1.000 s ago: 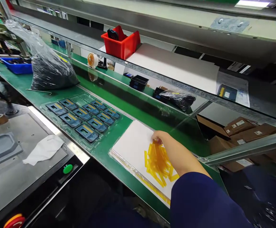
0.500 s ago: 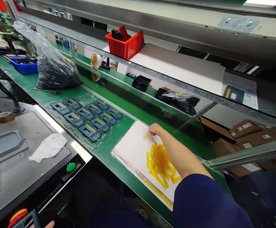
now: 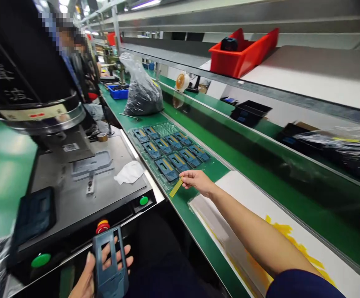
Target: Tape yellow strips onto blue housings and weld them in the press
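My left hand (image 3: 88,273) holds a dark blue-grey plastic housing (image 3: 110,269) with cut-out windows, near the front edge of the machine. Fingers show through its openings. Between the thumb and fingers of my right hand (image 3: 195,181) is pinched a thin yellow strip (image 3: 176,188), hanging over the green bench just in front of a clear tray (image 3: 130,131). Several like housings (image 3: 166,167), each bearing a yellow strip, lie in rows in that tray. More yellow strips (image 3: 281,227) are heaped on white sheets (image 3: 236,182), partly hidden by my right forearm.
On the left stands a machine with a metal bed (image 3: 71,198), green buttons (image 3: 143,200) and a red emergency button (image 3: 102,226). A white cloth (image 3: 129,172) and another dark housing (image 3: 35,213) rest on it. A filled plastic bag (image 3: 144,93) stands behind the tray; a red bin (image 3: 229,62) sits above.
My right hand has moved left from the white sheets with the yellow strip. My left hand has come further into view with the housing. The view has turned left.
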`<act>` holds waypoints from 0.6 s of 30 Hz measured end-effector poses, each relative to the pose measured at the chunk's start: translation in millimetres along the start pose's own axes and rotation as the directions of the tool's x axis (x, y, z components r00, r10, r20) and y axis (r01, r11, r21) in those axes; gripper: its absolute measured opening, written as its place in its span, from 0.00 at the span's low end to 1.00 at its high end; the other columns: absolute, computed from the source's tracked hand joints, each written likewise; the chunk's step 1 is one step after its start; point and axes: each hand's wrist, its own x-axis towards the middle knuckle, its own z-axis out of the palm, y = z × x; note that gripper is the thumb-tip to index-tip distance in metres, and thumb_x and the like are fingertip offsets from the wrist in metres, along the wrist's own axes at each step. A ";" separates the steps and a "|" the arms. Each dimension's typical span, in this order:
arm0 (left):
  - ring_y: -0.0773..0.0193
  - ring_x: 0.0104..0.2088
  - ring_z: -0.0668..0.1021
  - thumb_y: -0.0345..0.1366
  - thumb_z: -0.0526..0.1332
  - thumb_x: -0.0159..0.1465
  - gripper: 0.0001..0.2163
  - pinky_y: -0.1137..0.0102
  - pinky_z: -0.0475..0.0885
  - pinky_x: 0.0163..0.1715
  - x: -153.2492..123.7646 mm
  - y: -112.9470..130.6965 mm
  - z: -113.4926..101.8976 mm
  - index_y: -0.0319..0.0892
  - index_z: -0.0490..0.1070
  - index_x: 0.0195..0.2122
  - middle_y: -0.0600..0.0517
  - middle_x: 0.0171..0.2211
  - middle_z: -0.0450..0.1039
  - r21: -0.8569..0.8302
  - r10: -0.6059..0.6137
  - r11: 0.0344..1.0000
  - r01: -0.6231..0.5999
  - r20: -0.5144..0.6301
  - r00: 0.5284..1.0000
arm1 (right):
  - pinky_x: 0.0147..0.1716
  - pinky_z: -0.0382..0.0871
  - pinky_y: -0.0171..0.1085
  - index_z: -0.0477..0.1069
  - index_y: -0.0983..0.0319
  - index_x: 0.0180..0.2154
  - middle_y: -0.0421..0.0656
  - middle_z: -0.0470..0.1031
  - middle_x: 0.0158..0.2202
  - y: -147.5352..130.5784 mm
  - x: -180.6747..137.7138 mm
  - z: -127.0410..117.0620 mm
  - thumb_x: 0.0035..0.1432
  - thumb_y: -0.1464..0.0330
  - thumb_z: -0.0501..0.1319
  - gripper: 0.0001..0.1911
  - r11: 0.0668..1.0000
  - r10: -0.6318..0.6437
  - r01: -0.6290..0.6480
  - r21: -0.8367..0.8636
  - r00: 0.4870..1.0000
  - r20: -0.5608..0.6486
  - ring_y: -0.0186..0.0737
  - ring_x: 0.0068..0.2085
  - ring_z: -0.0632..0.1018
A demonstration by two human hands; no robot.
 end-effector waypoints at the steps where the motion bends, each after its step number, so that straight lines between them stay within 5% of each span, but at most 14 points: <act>1: 0.39 0.57 0.68 0.54 0.55 0.61 0.36 0.45 0.58 0.59 -1.9 -1.2 3.7 0.46 0.45 0.67 0.36 0.58 0.64 0.000 0.014 1.000 -0.014 -0.031 0.999 | 0.24 0.71 0.30 0.74 0.65 0.34 0.39 0.75 0.23 2.8 2.8 15.2 0.42 0.67 0.73 0.16 0.999 -0.015 0.014 0.033 0.999 0.047 0.31 0.24 0.75; 6: 0.37 0.54 0.71 0.49 0.58 0.62 0.30 0.43 0.61 0.56 -4.3 -7.8 14.4 0.45 0.54 0.64 0.36 0.58 0.65 -0.024 0.125 0.991 -0.128 -0.087 0.988 | 0.24 0.71 0.31 0.74 0.65 0.35 0.40 0.76 0.25 17.8 5.2 86.4 0.38 0.61 0.74 0.22 0.984 -0.041 0.006 0.180 0.981 0.192 0.32 0.24 0.75; 12: 0.39 0.51 0.74 0.50 0.53 0.65 0.29 0.45 0.63 0.54 -6.6 -3.3 21.9 0.40 0.54 0.63 0.33 0.57 0.65 -0.180 0.106 0.977 -0.117 -0.067 0.992 | 0.27 0.72 0.33 0.74 0.64 0.36 0.41 0.76 0.26 35.3 -18.3 154.4 0.43 0.58 0.72 0.21 0.977 -0.091 0.027 0.211 0.950 0.299 0.34 0.27 0.76; 15: 0.39 0.50 0.75 0.51 0.53 0.64 0.30 0.46 0.64 0.53 -7.2 -2.6 23.0 0.40 0.54 0.62 0.33 0.56 0.66 -0.238 0.105 0.963 -0.124 -0.089 0.990 | 0.29 0.73 0.36 0.75 0.62 0.37 0.42 0.77 0.27 43.1 -39.5 176.4 0.51 0.60 0.67 0.14 0.961 -0.269 0.233 0.152 0.917 0.295 0.37 0.28 0.77; 18: 0.40 0.50 0.75 0.51 0.54 0.64 0.27 0.47 0.65 0.53 -6.7 -3.7 23.7 0.39 0.57 0.59 0.34 0.54 0.68 -0.274 0.111 0.952 -0.138 -0.112 0.987 | 0.35 0.73 0.38 0.77 0.60 0.35 0.44 0.78 0.31 47.5 -58.9 189.3 0.57 0.64 0.63 0.07 0.859 -0.496 0.511 0.024 0.819 0.289 0.39 0.32 0.78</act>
